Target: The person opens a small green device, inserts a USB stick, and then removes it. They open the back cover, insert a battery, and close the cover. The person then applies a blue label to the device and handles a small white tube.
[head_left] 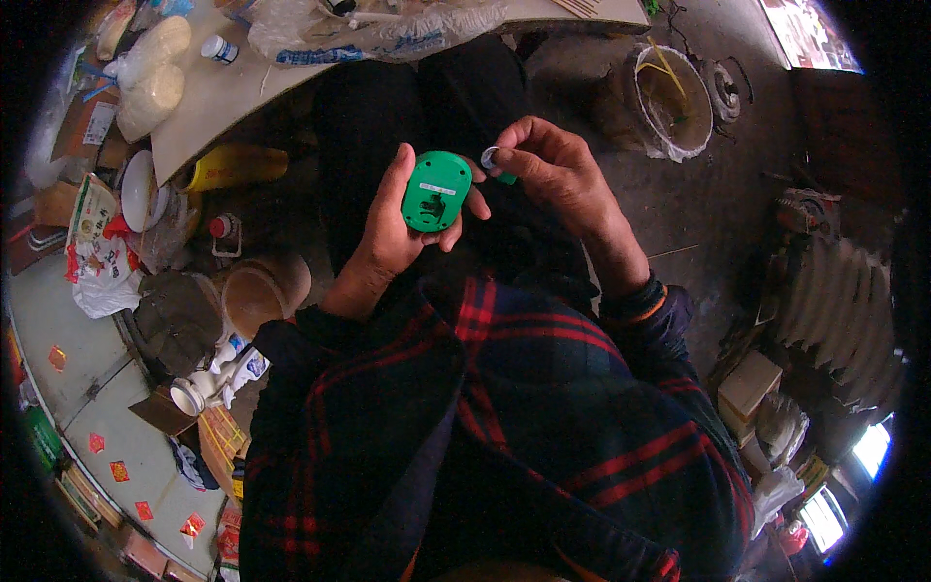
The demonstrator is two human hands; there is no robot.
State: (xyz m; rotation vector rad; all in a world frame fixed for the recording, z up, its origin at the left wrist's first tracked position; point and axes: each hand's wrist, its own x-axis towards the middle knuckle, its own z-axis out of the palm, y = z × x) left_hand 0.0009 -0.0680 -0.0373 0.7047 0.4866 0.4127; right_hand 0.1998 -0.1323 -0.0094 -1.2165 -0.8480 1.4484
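Observation:
My left hand [388, 228] is closed around a palm-sized green oval device [441, 173], thumb along its left edge and fingers behind it. Its back faces up, with a pale label strip, small dark holes near the rim and an uncovered dark recess [432, 206] in the lower part. Just to the right, my right hand [562, 179] pinches a small round silvery disc, like a button cell [489, 156], between thumb and fingers. A small green piece [506, 177] shows under that thumb; its kind is unclear. The disc is apart from the device.
A pale table [228, 112] ahead bears plastic bags [378, 34] and a small white bottle [219, 48]. Below its edge lies a yellow bottle [238, 168]. At left stands a brownish pot [262, 296]; at far right, a bag-lined bucket [706, 114] and corrugated sheets [839, 301].

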